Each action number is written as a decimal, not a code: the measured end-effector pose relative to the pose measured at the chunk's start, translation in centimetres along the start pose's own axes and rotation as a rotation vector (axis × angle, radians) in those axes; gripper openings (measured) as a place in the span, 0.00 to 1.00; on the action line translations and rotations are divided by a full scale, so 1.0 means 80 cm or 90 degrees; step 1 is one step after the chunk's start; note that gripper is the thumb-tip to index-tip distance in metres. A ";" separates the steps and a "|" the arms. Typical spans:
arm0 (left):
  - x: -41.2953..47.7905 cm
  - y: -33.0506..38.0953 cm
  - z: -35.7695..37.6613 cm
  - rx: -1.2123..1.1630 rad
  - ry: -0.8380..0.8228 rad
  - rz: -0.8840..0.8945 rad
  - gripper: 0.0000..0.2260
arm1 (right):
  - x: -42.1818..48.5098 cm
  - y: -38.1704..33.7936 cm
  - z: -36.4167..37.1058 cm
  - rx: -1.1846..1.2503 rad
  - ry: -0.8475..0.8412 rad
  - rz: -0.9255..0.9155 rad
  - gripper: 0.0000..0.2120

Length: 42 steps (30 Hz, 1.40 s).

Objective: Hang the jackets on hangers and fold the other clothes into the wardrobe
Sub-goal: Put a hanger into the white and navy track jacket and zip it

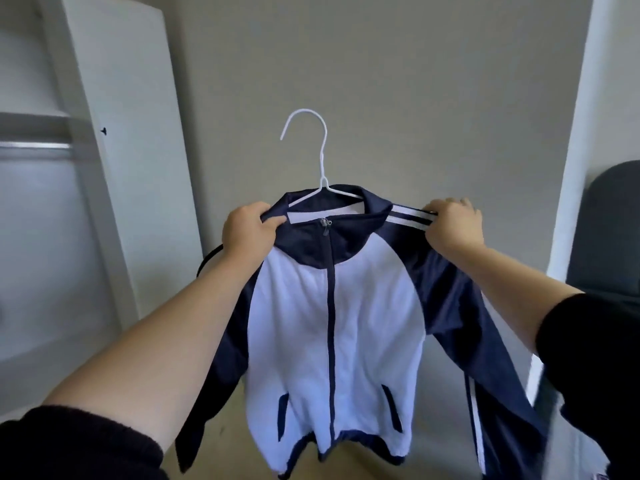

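I have both hands, left (247,228) and right (453,225), pinching the jacket (332,306) shoulders; I'd keep the hanger (320,161) level and swing toward the rail (34,145) at nine o'clock.

Your hanger (323,174) vanishes inside the jacket's (332,323) collar, so you can't see its arms. Your left hand (247,230) and right hand (453,225) bury their fingertips in the shoulders. The right sleeve runs off the bottom edge. The wardrobe rail (34,145) at left is blurred and cut by the frame.
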<state>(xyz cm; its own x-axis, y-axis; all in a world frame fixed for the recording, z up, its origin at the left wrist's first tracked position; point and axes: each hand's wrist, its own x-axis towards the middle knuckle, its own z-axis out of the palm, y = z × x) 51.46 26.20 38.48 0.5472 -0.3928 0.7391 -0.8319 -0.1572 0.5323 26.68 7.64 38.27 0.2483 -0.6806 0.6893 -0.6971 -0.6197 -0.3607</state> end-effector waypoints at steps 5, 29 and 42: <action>-0.006 -0.019 -0.002 -0.020 0.001 -0.016 0.10 | -0.012 -0.075 0.016 0.305 -0.151 -0.095 0.13; -0.004 -0.243 0.072 0.125 -0.171 -0.152 0.11 | -0.035 -0.134 0.283 0.199 -0.146 -0.027 0.05; 0.160 -0.396 0.077 0.172 -0.258 -0.191 0.09 | 0.089 -0.254 0.448 0.269 -0.305 -0.005 0.08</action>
<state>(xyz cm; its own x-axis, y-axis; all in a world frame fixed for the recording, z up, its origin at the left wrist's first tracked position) 84.20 20.57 28.53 0.7282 -0.6030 0.3256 -0.6687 -0.5212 0.5302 66.72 1.42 28.02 0.5940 -0.7139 0.3708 -0.3932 -0.6598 -0.6404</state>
